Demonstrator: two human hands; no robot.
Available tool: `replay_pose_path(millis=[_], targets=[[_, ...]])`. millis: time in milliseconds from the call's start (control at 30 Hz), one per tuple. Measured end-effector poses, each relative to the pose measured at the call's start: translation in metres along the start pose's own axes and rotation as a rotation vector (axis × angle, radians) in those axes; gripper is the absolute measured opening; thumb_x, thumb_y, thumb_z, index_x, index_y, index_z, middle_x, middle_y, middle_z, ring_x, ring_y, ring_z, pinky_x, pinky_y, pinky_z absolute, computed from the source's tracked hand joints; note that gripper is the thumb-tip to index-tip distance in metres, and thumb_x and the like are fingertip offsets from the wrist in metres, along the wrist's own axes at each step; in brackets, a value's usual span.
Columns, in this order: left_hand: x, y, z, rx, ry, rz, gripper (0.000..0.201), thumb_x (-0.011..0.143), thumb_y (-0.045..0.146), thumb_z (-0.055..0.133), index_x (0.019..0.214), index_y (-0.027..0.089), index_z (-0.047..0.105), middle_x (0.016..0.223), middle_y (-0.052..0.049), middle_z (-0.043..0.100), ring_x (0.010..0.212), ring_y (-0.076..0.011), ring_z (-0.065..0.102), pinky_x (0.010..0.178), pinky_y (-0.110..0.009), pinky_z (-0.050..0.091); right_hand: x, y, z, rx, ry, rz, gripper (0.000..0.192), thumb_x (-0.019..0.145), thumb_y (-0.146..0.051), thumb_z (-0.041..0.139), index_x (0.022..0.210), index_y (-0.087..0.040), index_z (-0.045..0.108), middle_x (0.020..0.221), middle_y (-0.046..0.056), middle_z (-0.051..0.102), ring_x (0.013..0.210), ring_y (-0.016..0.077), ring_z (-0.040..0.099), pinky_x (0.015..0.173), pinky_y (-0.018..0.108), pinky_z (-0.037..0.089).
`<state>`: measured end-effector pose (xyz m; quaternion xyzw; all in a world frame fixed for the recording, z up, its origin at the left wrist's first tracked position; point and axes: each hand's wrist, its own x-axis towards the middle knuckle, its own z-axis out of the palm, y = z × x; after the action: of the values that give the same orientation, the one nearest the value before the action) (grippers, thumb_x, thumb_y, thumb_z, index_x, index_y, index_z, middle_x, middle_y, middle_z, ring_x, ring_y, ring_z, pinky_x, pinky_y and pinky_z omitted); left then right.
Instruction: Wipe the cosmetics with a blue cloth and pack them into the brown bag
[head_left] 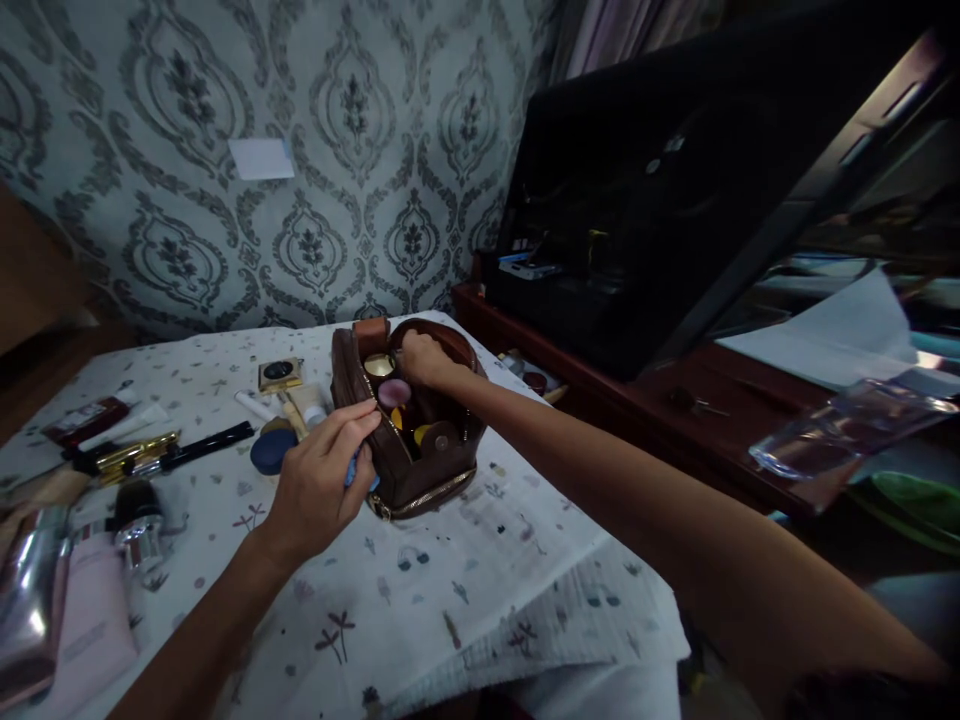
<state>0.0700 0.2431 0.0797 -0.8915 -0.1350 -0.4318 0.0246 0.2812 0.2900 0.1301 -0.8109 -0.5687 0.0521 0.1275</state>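
A brown zippered bag [431, 478] stands open on the cloth-covered table. My left hand [324, 478] is closed at its left rim, fingertips on the zipper edge. A light blue piece [351, 472], perhaps cloth, shows between thumb and fingers. Inside the bag's far part is my right hand [424, 358], knuckles up and fingers curled down; its fingertips and anything in them are hidden. Close to it in the bag lie a round gold-topped item [379, 366], a pinkish-mauve round item [394, 392] and some yellow items [421, 434].
Left on the patterned cloth [420, 590] are a dark blue round item [272, 450], a square compact [280, 373], a black tube [210, 443], a pink tube [94, 600] and more cosmetics. At right, a large black screen [645, 200] stands on a reddish-brown desk [637, 400], beside a clear case [847, 425].
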Motion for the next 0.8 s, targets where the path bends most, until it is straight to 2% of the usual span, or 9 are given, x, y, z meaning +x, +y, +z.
replay_pose_path(millis=[100,167,267,367,500,600,700,800], targets=[[0.000,-0.001,0.000,0.001,-0.005,0.000,0.029,0.093,0.009,0.046,0.120,0.018,0.053,0.122,-0.012,0.065,0.116,-0.0219,0.064,0.094,-0.034,0.055,-0.012,0.001,-0.024,0.057,0.146,-0.085,0.042,0.100,-0.024,0.041,0.139,-0.008,0.046,0.122,0.019,0.067,0.114,0.0263,0.065,0.094,0.033,0.050],[0.000,-0.001,0.001,-0.006,-0.009,-0.005,0.029,0.093,0.010,0.045,0.120,0.018,0.053,0.123,-0.013,0.065,0.116,-0.0221,0.064,0.094,-0.035,0.056,-0.028,0.002,-0.037,0.178,0.275,-0.190,0.044,0.101,-0.025,0.039,0.143,-0.012,0.039,0.111,0.011,0.071,0.106,0.0220,0.067,0.094,0.031,0.049],[0.001,-0.001,0.002,-0.016,-0.008,-0.020,0.029,0.093,0.010,0.045,0.119,0.018,0.054,0.124,-0.012,0.066,0.115,-0.0214,0.065,0.095,-0.035,0.056,-0.059,0.000,-0.042,0.425,0.381,-0.348,0.036,0.101,-0.026,0.036,0.134,-0.015,0.047,0.089,0.002,0.070,0.082,0.0163,0.069,0.082,0.027,0.050],[0.003,0.000,0.000,-0.034,-0.022,-0.044,0.028,0.094,0.011,0.044,0.118,0.018,0.056,0.125,-0.012,0.066,0.116,-0.0206,0.065,0.096,-0.035,0.056,-0.087,-0.004,-0.025,0.473,0.368,-0.482,0.031,0.102,-0.030,0.036,0.119,-0.016,0.057,0.083,0.001,0.068,0.071,0.0133,0.065,0.072,0.023,0.048],[-0.004,0.002,-0.005,-0.009,-0.042,-0.062,0.032,0.094,0.012,0.044,0.124,0.017,0.055,0.130,-0.013,0.065,0.120,-0.0211,0.064,0.097,-0.034,0.055,-0.102,-0.007,0.008,0.346,0.372,-0.618,0.025,0.100,-0.024,0.040,0.106,-0.017,0.063,0.096,0.007,0.068,0.087,0.0165,0.066,0.079,0.026,0.049],[-0.017,-0.003,-0.011,0.031,-0.044,-0.062,0.039,0.093,0.011,0.044,0.132,0.016,0.051,0.136,-0.014,0.062,0.124,-0.0204,0.061,0.098,-0.033,0.054,-0.102,-0.004,0.020,0.314,0.465,-0.646,0.025,0.100,-0.024,0.040,0.102,-0.018,0.064,0.095,0.008,0.066,0.085,0.0175,0.065,0.076,0.028,0.051],[-0.032,-0.020,-0.020,0.073,-0.062,-0.129,0.034,0.091,0.010,0.043,0.121,0.017,0.058,0.117,-0.011,0.070,0.109,-0.0201,0.067,0.090,-0.032,0.054,-0.109,-0.004,0.021,0.311,0.619,-0.714,0.020,0.098,-0.021,0.044,0.102,-0.019,0.064,0.095,0.009,0.065,0.088,0.0195,0.063,0.079,0.032,0.053],[-0.045,-0.051,-0.033,0.055,-0.110,-0.335,0.025,0.088,0.016,0.043,0.099,0.018,0.065,0.094,-0.006,0.071,0.088,-0.0199,0.067,0.079,-0.031,0.052,-0.129,-0.013,0.028,0.294,0.711,-0.857,0.017,0.095,-0.014,0.049,0.104,-0.019,0.063,0.101,0.011,0.066,0.093,0.0207,0.061,0.083,0.036,0.053]])
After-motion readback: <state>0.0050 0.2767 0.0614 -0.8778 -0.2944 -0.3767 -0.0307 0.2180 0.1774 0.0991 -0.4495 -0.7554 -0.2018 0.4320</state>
